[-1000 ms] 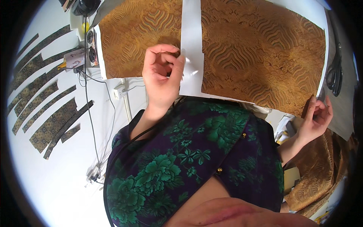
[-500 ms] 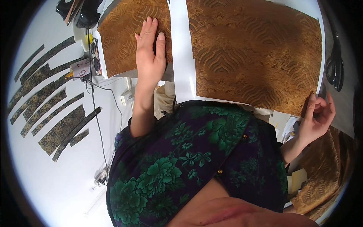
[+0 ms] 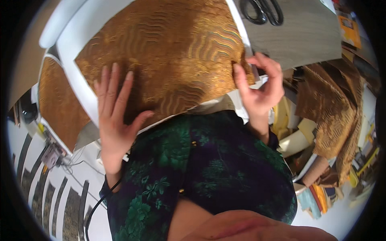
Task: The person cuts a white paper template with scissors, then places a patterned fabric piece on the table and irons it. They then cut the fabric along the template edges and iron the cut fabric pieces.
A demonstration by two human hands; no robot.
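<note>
A large brown-gold fabric piece (image 3: 161,48) with a raised wavy pattern lies over white backing on the table. Flat on its lower left part rests my left hand (image 3: 116,116), fingers spread, holding nothing. My right hand (image 3: 261,88) is at the fabric's lower right corner, with the thumb on the cloth and the fingers curled at its edge. Between thumb and fingers the cloth looks bunched. A white strip (image 3: 78,76) of backing separates this piece from a smaller brown fabric piece (image 3: 60,100) at the left.
Black-handled scissors (image 3: 263,12) lie on the grey tabletop (image 3: 297,44) beyond my right hand. More brown fabric (image 3: 333,108) hangs at the right, above rolls and scraps. Dark patterned strips (image 3: 68,209) are on the white surface at lower left, near a cable (image 3: 94,213).
The view has turned toward the right. My left hand has moved from the smaller fabric piece onto the large one, its fingers now wider apart. My right hand stays at the large piece's corner.
</note>
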